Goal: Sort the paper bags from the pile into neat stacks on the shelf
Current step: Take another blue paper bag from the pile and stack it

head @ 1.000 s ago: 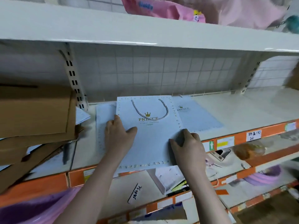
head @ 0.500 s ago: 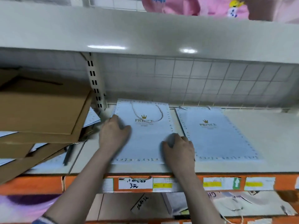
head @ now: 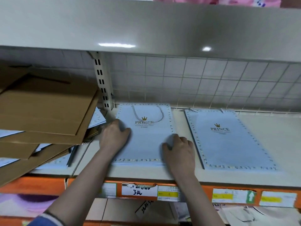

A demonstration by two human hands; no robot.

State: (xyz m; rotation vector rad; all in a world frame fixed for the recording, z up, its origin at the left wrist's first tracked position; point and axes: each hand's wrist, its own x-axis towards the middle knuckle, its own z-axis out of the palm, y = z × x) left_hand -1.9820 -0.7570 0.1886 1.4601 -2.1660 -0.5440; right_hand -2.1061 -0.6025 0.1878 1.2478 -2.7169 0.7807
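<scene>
A light-blue paper bag (head: 146,141) with a gold crown, "PRINCE" print and rope handle lies flat on the cream shelf (head: 260,175), its top against the wire-grid back. My left hand (head: 114,137) grips its left edge, thumb on top. Near the lower corner, my right hand (head: 179,152) grips the right edge, thumb on the face. A second identical bag (head: 228,144) lies flat just to the right, apart from the first. More blue bags (head: 97,118) poke out from under cardboard at the left.
A slanting pile of brown cardboard sheets (head: 40,108) overhangs the left bay, past the slotted upright (head: 102,82). The upper shelf (head: 146,26) hangs low overhead. An orange rail with price labels (head: 195,193) fronts the shelf. Bare shelf extends right of the second bag.
The bag slid back from the shelf's front edge to the wire grid, both hands travelling with it. My view rose and shifted, so the second bag now shows fully at the right.
</scene>
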